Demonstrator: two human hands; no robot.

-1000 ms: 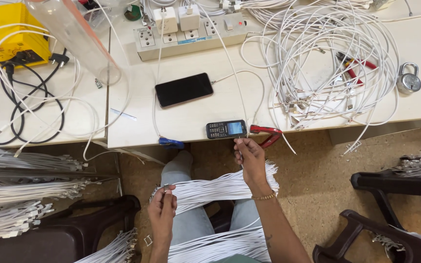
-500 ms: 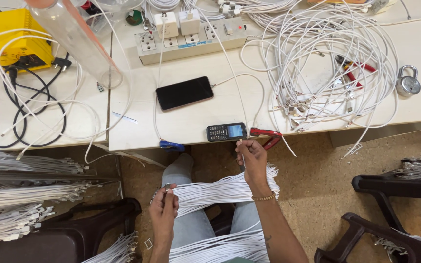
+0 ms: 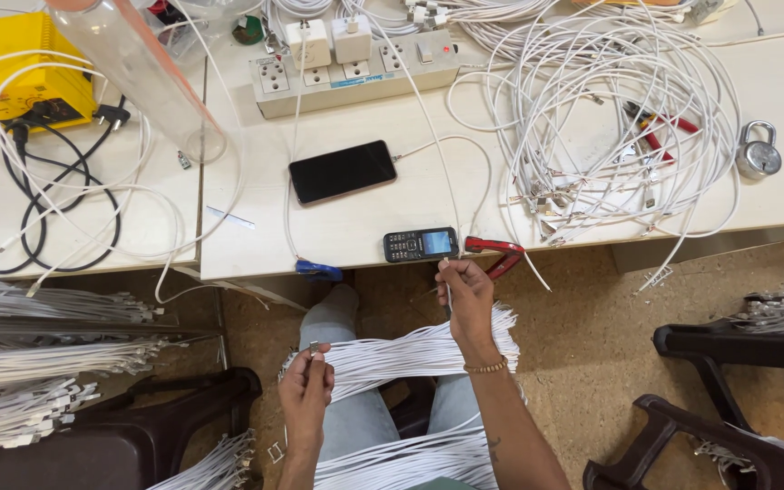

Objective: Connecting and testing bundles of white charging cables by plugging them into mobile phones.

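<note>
Both hands, right hand (image 3: 466, 295) and left hand (image 3: 306, 392), unmoved below table edge (image 3: 256, 270)

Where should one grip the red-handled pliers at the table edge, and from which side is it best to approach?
Probably by the two red handles, coming from the near edge. The red-handled pliers lie flat right of the keypad phone, handles spread and overhanging the table edge, near the right hand, so fingers can close around them.
</note>
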